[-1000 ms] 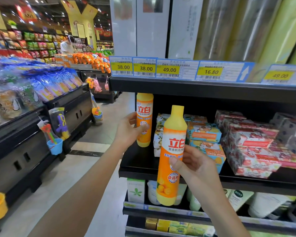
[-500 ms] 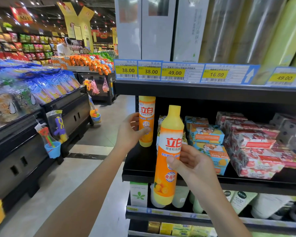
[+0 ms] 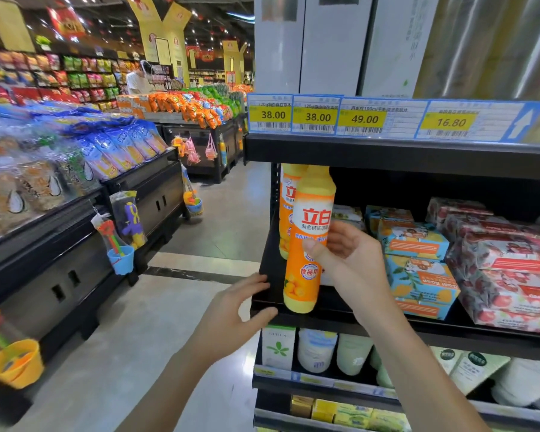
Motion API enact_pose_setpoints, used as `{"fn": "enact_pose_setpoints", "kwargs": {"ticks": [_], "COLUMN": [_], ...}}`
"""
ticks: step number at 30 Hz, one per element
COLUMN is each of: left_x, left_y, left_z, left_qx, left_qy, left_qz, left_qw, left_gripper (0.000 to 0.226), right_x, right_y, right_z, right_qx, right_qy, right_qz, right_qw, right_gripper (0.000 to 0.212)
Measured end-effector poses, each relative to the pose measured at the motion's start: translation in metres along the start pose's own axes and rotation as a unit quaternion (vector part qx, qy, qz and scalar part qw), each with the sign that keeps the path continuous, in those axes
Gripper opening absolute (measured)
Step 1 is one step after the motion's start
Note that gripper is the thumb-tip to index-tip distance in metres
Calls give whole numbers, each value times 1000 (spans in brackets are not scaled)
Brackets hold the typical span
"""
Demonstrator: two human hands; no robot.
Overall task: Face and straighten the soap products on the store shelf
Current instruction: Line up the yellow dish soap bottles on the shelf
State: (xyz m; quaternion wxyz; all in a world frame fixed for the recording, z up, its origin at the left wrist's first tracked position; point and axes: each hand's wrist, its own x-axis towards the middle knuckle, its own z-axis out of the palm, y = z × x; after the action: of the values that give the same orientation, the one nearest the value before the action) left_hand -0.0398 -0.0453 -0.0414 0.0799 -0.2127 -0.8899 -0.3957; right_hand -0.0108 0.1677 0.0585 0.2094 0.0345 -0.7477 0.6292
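Two orange bottles occupy the left end of the black shelf [image 3: 270, 289]. We grip the front bottle [image 3: 309, 219] with our right hand [image 3: 349, 263]. The thumb lies across the label and the fingers curl round the bottle's right side. The front bottle leans slightly, cap toward 1 o'clock, with its label facing us. Its base overlaps the shelf's front edge, and we cannot tell whether it rests on the shelf.

The rear bottle [image 3: 286, 213] stands at 10 o'clock from the front bottle, partly hidden behind it.

Our left hand [image 3: 231, 316] sits at 8 o'clock from the front bottle, at the shelf's front left corner. Its fingers are relaxed and spread, and it holds nothing. The fingertips lie at the shelf's side edge and the thumb at its front edge; we cannot tell whether they touch.

At 3 o'clock from the front bottle, blue soap boxes [image 3: 415, 244] are stacked on the same shelf. Red soap packs [image 3: 505, 260] are piled just beside them, farther toward 3 o'clock. At 12 o'clock, yellow price tags [image 3: 315, 116] line the edge of the shelf above.
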Motion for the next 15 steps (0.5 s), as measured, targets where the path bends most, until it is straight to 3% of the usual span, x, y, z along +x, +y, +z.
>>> {"fn": "enact_pose_setpoints", "kwargs": {"ticks": [4,12,15], "left_x": [1,-1,-3], "left_y": [-4,0,1], "left_z": [10,15,16], "left_qx": [18,23,-21], "left_qy": [-26,-31,-11], "left_qz": [-6,-31,-45], "left_qw": [999,999,999], "left_gripper": [78,80,78], "right_x": [7,12,12], "right_y": [9,13,14], "right_z": [9,6,0], "right_qx": [-48,-75,-81], "right_qy": [7,-32,-32], "right_qz": [-23,-27,-33], "right_qw": [999,996,996], "right_gripper": [43,54,61]}}
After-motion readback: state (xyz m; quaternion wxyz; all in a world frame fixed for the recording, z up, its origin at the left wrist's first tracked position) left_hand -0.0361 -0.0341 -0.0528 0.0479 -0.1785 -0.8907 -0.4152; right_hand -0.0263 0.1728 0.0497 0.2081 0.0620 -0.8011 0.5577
